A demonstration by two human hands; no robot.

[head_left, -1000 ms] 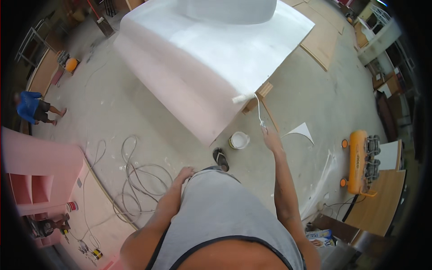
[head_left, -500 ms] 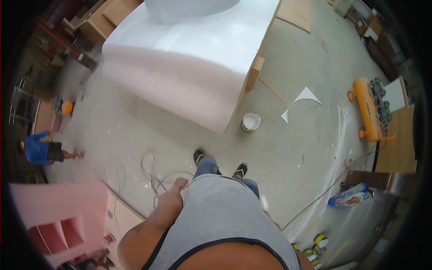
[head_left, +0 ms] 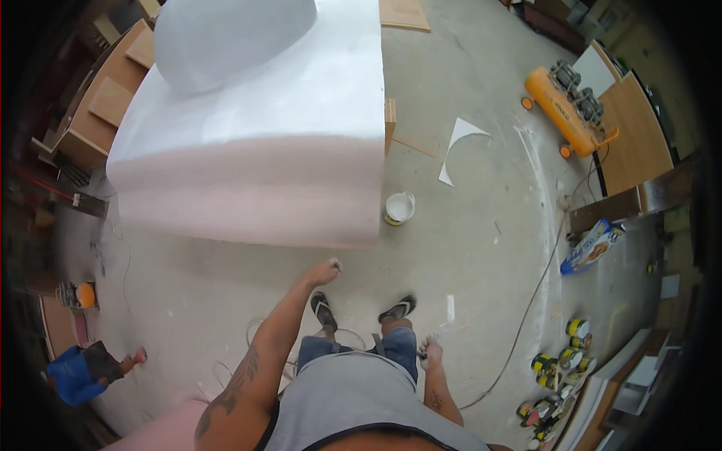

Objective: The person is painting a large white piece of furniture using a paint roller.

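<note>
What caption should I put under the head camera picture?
Left hand in front of a pink-and-white curved panel, an open paint bucket by the panel's corner.

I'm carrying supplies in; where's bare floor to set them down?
The floor right of the paint bucket and below the white offcut looks bare but for specks. It is crowded at lower right, where paint cans cluster below the blue bag.

The left hand (head_left: 326, 272) has room in front of the big pink and white piece's (head_left: 248, 192) near edge. By its near right corner, a bucket (head_left: 399, 208) blocks the way. Right of that, hands can pass over the floor (head_left: 489, 248).
</note>
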